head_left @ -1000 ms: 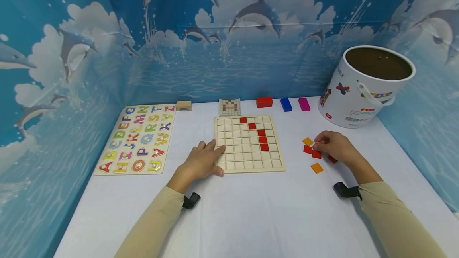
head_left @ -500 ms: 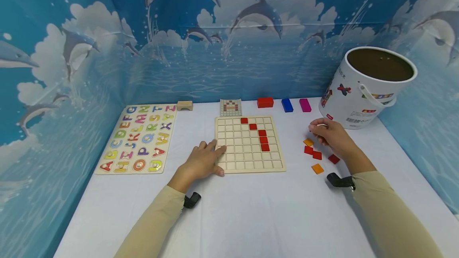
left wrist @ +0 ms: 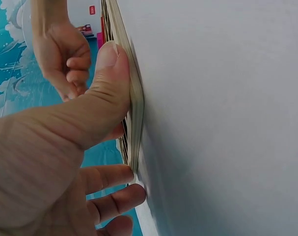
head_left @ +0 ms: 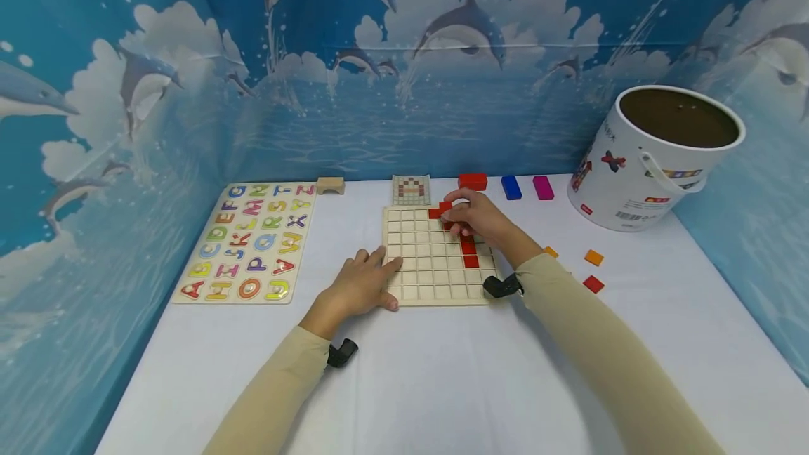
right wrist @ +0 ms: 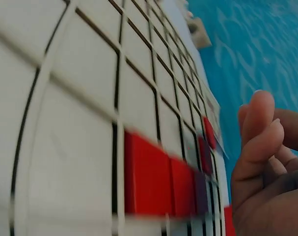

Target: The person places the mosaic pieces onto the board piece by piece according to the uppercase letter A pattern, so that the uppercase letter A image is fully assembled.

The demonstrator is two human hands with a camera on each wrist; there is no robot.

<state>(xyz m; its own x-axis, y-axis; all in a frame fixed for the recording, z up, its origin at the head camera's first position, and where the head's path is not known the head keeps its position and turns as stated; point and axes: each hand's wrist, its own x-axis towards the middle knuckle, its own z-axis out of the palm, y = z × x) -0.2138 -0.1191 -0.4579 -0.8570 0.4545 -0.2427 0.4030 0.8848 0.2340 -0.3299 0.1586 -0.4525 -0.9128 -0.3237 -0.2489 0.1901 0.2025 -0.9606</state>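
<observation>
Gently, let your left hand (head_left: 357, 285) steady the grid board (head_left: 423, 272) at its left edge with relaxed, unclenched fingers. Your right hand (head_left: 477, 222) seems to pinch a red tile (head_left: 445, 206) over the far edge, though the right wrist view does not confirm it. Better to lower it level, not disturbing the seated tiles (head_left: 470, 262). Mind the picture card (head_left: 411, 190) and red block (head_left: 472, 181) beyond; bare cells lie leftward.

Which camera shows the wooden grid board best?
The head view: nearly the whole wooden grid board is visible from above. The left wrist view shows mainly its edge; the right wrist view, only part, close up.
</observation>
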